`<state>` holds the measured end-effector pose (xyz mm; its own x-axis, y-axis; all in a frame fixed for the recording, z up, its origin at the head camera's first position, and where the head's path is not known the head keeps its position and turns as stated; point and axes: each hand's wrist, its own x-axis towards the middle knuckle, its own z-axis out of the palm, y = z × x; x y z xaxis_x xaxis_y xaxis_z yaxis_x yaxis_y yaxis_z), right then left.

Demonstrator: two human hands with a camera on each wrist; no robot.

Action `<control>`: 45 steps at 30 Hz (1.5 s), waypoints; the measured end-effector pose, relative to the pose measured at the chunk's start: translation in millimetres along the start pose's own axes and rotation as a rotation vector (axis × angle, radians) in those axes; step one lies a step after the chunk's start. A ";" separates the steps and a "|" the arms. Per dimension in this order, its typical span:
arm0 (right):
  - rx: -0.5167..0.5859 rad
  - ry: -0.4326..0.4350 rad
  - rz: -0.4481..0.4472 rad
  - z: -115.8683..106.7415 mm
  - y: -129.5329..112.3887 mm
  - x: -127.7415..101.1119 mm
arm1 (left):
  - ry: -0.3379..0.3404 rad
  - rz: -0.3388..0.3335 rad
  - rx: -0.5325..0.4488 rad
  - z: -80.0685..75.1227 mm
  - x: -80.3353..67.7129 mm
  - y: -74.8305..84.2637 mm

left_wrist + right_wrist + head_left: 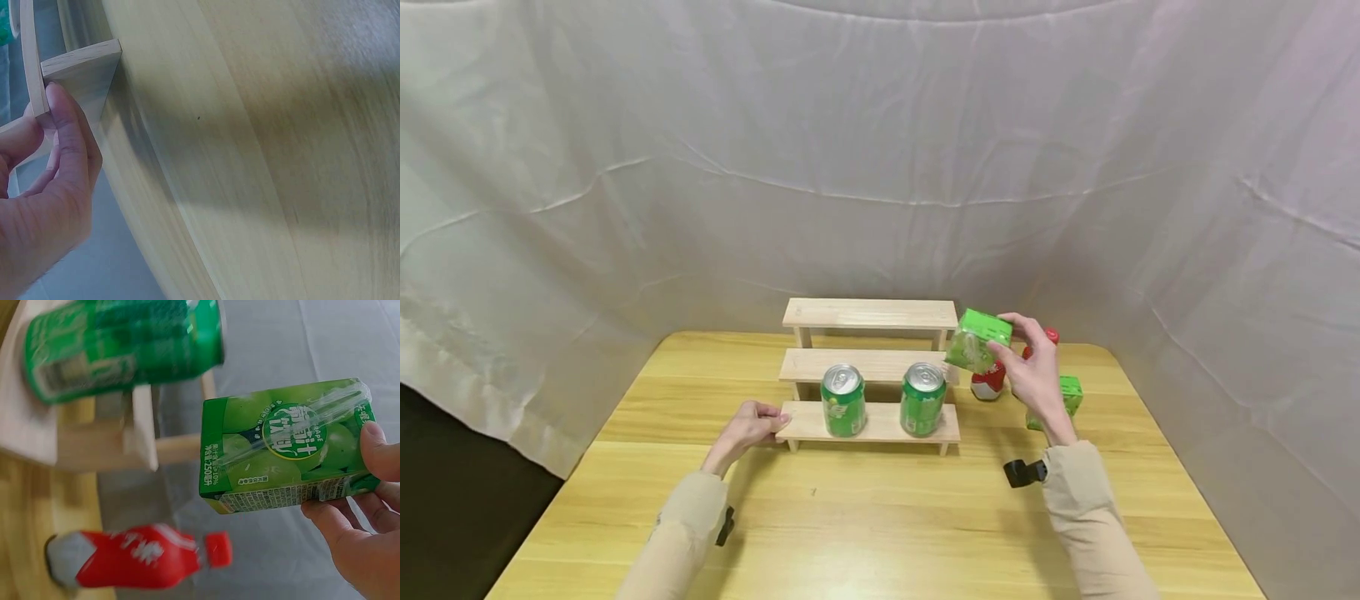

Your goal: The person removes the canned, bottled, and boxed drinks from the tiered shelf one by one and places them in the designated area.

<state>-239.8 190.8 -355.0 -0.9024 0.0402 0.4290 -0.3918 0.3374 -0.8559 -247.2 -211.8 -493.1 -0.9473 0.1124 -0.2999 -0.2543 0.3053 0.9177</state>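
A small three-step wooden shelf (868, 315) stands on the table. My left hand (751, 429) pinches the left end of its lowest step, thumb above and fingers beneath; the left wrist view shows the same step end (34, 75) between thumb and fingers. Two green soda cans, a left can (844, 404) and a right can (922, 404), stand upright on that step. My right hand (1033, 367) holds a green grape juice box (284, 440) by one end, tilted in the air beside the middle step's right end. The can nearest it (119, 347) shows in the right wrist view.
A red bottle (137, 556) with a red cap stands right of the shelf, partly hidden by my right hand in the head view. Another green juice box (1071, 396) is behind my right wrist. Grey cloth (880, 125) hangs around the wooden table (880, 525).
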 end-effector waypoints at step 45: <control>-0.397 -0.140 0.165 -9.3 129.5 -19.6 | 0.002 0.002 0.005 1.4 -1.4 0.7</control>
<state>-271.2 242.4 -471.6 -0.9732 0.0051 0.2298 -0.1667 0.6727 -0.7209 -245.7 -210.5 -492.5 -0.9484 0.1107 -0.2972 -0.2512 0.3095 0.9171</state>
